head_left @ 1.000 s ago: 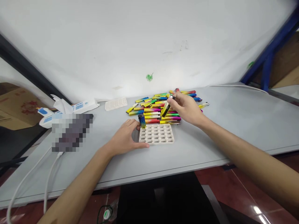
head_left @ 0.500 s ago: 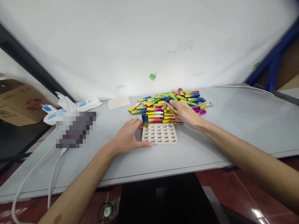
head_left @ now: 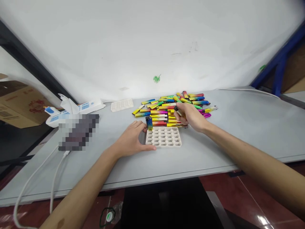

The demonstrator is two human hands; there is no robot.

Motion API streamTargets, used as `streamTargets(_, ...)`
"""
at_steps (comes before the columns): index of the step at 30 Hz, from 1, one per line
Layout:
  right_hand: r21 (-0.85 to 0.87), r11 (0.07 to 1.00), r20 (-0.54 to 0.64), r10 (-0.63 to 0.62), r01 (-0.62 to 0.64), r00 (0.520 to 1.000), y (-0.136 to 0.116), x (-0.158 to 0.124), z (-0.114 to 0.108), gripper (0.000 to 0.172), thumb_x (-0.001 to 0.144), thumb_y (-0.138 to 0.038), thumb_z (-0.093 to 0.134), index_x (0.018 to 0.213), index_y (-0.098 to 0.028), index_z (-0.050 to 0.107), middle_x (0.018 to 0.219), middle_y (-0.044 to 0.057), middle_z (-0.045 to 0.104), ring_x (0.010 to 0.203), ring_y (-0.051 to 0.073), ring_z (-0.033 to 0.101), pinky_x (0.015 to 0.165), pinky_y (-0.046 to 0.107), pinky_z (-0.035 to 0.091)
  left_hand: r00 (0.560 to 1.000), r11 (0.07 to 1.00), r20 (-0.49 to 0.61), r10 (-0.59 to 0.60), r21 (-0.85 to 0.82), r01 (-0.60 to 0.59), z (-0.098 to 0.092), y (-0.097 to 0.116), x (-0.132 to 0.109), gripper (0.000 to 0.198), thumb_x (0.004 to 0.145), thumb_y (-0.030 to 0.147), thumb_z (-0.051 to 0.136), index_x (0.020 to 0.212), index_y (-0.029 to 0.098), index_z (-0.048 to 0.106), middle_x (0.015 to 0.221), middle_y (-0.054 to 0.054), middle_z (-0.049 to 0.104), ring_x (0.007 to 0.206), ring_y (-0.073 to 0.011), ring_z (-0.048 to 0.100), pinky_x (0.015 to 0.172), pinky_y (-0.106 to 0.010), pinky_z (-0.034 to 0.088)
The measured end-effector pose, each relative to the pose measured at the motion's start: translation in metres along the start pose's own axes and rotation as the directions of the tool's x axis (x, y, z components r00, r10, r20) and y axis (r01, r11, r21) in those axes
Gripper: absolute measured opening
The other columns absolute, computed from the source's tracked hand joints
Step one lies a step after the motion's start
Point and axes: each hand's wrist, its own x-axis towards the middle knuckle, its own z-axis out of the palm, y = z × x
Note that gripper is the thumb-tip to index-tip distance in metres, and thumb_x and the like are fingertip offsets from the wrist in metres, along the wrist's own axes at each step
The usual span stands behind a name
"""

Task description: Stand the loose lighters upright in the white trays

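Note:
A white tray with rows of slots (head_left: 163, 137) lies on the table in front of me. One blue and yellow lighter (head_left: 149, 123) stands upright in its back left corner slot. My left hand (head_left: 132, 137) grips the tray's left side, thumb along the front edge and fingertips at the back corner beside that lighter. My right hand (head_left: 189, 115) is closed around a lighter with a black top (head_left: 178, 111), held tilted over the pile; the fingers cover most of its body. Behind the tray lies a heap of shiny multicoloured lighters (head_left: 159, 112).
A second white slotted tray (head_left: 122, 105) lies near the wall. To the left are a white power strip (head_left: 87, 106) with plugs, a blurred-out dark object (head_left: 79, 132) and white cables (head_left: 54, 178). The table's front edge (head_left: 166, 176) runs across below my forearms.
My right hand has shifted slightly right and turned the lighter, so less of its yellow body shows. The left hand, the tray and the standing lighter keep their places.

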Motion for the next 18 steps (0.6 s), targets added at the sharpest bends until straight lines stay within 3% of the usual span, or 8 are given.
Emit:
streamTargets(4, -0.043, 0.998, -0.001, -0.037, 0.037, 0.999, 0.0001, -0.0008, -0.0023, 0.052, 0.101, -0.043, 0.032, 0.053, -0.023, 0.029, 0.045, -0.002, 0.027, 0.046, 0.012, 0.021, 0.048, 0.030, 0.026, 1.000, 1.000, 0.001, -0.003, 0.008, 0.003, 0.0001, 0.0000, 0.0003, 0.062, 0.066, 0.073, 0.075, 0.089, 0.022, 0.049, 0.099, -0.006, 0.058, 0.094, -0.0266, 0.052, 0.084, -0.043, 0.046)
streamTargets(9, -0.050, 0.998, -0.050, -0.044, 0.041, 0.998, -0.0012, -0.0010, 0.0002, 0.051, 0.100, -0.048, 0.031, 0.056, -0.023, 0.040, 0.047, -0.002, 0.033, 0.046, 0.013, 0.025, 0.047, 0.031, 0.025, 1.000, 1.000, -0.003, -0.002, 0.007, 0.002, -0.0006, -0.0002, -0.0001, 0.062, 0.066, 0.073, 0.075, 0.089, 0.023, 0.048, 0.100, -0.006, 0.058, 0.095, -0.0272, 0.053, 0.083, -0.043, 0.046)
streamTargets(12, -0.007, 0.997, -0.048, -0.075, 0.075, 0.996, -0.0024, -0.0012, 0.0018, 0.047, 0.101, -0.048, 0.028, 0.069, -0.022, 0.051, 0.052, -0.002, 0.037, 0.050, 0.014, 0.033, 0.047, 0.029, 0.031, 1.000, 1.000, -0.003, -0.005, 0.004, 0.005, -0.0008, 0.0001, -0.0003, 0.061, 0.066, 0.073, 0.075, 0.088, 0.023, 0.048, 0.100, -0.006, 0.058, 0.095, -0.0270, 0.052, 0.083, -0.042, 0.046)
streamTargets(15, 0.004, 0.995, -0.018, -0.102, 0.102, 0.995, -0.0024, -0.0014, 0.0032, 0.025, 0.098, -0.041, 0.046, 0.081, -0.023, 0.048, 0.065, -0.001, 0.049, 0.060, 0.014, 0.046, 0.050, 0.027, 0.041, 1.000, 1.000, 0.001, -0.001, 0.008, 0.001, -0.0006, 0.0004, 0.0001, 0.062, 0.066, 0.074, 0.075, 0.088, 0.023, 0.048, 0.099, -0.006, 0.058, 0.094, -0.0268, 0.052, 0.083, -0.043, 0.046)
streamTargets(18, 0.001, 0.994, 0.036, -0.113, 0.113, 0.993, -0.0011, -0.0010, 0.0054, 0.019, 0.098, -0.042, 0.052, 0.096, -0.025, 0.045, 0.067, -0.004, 0.052, 0.055, 0.013, 0.048, 0.047, 0.025, 0.042, 1.000, 1.000, 0.003, 0.002, 0.015, -0.002, -0.0003, 0.0006, 0.0004, 0.062, 0.066, 0.074, 0.074, 0.089, 0.022, 0.048, 0.099, -0.006, 0.058, 0.094, -0.0267, 0.052, 0.084, -0.043, 0.046)
